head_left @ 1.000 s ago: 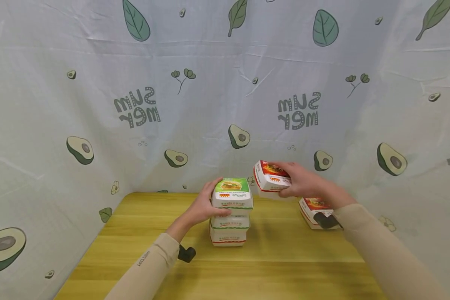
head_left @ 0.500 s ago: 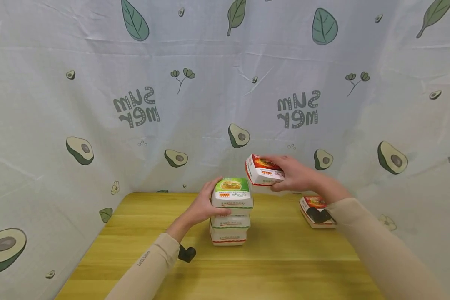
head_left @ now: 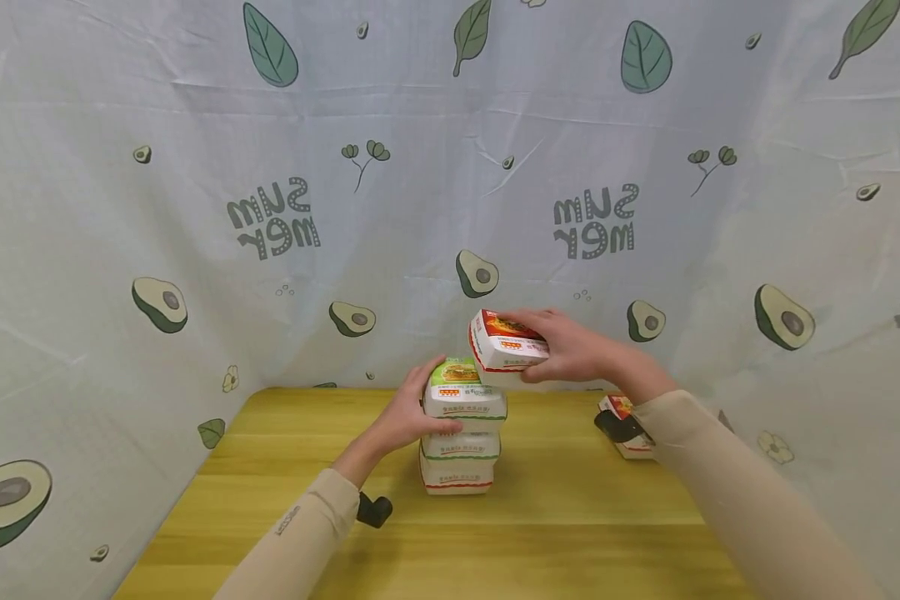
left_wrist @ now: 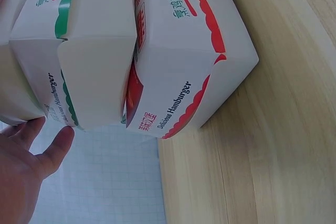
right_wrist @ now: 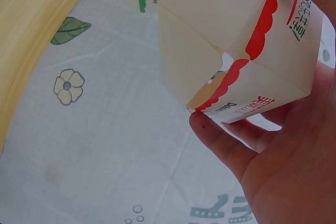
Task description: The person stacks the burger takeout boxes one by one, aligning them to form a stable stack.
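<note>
Three burger boxes stand stacked on the table: a red-trimmed box (left_wrist: 173,61) at the bottom, a green-trimmed box (head_left: 461,447) in the middle and a green-topped box (head_left: 465,407) uppermost. My left hand (head_left: 414,408) grips the top box by its left side, thumb across the front and fingers toward the back. Held in the air by my right hand (head_left: 570,346) is a red-topped burger box (head_left: 508,346), tilted slightly, its left part overlapping the top of the stack in the head view. In the right wrist view the held box (right_wrist: 236,51) shows its underside and red scalloped edge.
On the table (head_left: 570,500) at the right lies another red-topped burger box (head_left: 633,450), partly hidden behind the right wrist's black camera (head_left: 617,427). A pale curtain (head_left: 420,208) printed with avocados and leaves hangs behind the table.
My right hand has moved left with the red-topped burger box, rising a little at first, from beside the stack to over its right part. My left hand has kept its grip in place.
</note>
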Action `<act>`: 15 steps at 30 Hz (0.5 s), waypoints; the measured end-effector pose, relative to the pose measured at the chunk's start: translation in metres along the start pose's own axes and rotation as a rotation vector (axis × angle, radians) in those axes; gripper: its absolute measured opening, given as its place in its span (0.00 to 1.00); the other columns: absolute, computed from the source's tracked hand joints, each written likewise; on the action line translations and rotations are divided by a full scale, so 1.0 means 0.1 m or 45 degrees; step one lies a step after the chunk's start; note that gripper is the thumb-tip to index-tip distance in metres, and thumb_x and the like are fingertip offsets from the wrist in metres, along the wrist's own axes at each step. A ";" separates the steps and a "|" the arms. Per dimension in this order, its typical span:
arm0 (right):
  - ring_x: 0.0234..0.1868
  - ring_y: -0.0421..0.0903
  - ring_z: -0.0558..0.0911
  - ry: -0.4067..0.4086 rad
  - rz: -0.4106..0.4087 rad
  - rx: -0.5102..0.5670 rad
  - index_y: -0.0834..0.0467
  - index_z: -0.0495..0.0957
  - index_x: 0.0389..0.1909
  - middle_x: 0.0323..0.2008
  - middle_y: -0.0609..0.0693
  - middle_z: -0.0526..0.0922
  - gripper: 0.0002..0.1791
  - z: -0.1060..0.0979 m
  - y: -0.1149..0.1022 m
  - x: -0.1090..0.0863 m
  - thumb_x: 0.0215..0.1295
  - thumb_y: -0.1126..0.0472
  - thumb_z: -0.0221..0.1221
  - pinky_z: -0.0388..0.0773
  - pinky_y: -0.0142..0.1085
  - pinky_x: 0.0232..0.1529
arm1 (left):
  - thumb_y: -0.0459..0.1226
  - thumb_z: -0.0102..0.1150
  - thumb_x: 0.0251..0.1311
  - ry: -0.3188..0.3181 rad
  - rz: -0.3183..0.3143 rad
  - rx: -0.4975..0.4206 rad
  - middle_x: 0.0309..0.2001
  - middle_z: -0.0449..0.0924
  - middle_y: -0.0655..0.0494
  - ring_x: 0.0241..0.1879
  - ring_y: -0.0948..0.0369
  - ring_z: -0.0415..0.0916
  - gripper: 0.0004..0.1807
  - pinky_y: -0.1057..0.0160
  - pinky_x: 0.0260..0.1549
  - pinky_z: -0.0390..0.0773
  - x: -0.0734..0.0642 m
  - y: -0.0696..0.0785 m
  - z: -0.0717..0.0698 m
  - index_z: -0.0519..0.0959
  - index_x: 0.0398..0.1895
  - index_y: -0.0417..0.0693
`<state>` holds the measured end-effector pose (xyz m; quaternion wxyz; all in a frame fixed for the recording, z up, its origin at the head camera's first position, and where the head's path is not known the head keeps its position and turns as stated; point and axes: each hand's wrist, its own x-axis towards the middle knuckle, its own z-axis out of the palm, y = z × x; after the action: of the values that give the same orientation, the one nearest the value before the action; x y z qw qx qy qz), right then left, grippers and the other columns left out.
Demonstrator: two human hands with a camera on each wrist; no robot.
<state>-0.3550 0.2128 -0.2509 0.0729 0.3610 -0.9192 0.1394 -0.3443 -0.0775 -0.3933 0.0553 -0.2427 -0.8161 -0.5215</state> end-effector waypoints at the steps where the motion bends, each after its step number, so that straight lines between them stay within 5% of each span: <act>1: 0.64 0.56 0.66 -0.001 -0.002 -0.001 0.40 0.58 0.77 0.70 0.52 0.69 0.51 0.00 -0.01 0.01 0.52 0.51 0.71 0.70 0.54 0.57 | 0.47 0.80 0.47 -0.001 -0.001 -0.002 0.71 0.56 0.50 0.57 0.54 0.72 0.58 0.49 0.57 0.76 0.00 0.00 0.00 0.52 0.79 0.70; 15: 0.63 0.52 0.68 -0.017 -0.018 0.017 0.39 0.61 0.74 0.67 0.48 0.72 0.49 0.06 -0.18 0.12 0.50 0.50 0.72 0.72 0.50 0.55 | 0.47 0.80 0.47 0.001 0.002 0.000 0.72 0.55 0.51 0.59 0.54 0.70 0.60 0.49 0.59 0.74 0.02 -0.03 0.02 0.50 0.81 0.62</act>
<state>-0.3517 0.1904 -0.2503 0.0651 0.3688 -0.9162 0.1427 -0.3468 -0.0760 -0.3956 0.0561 -0.2431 -0.8160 -0.5215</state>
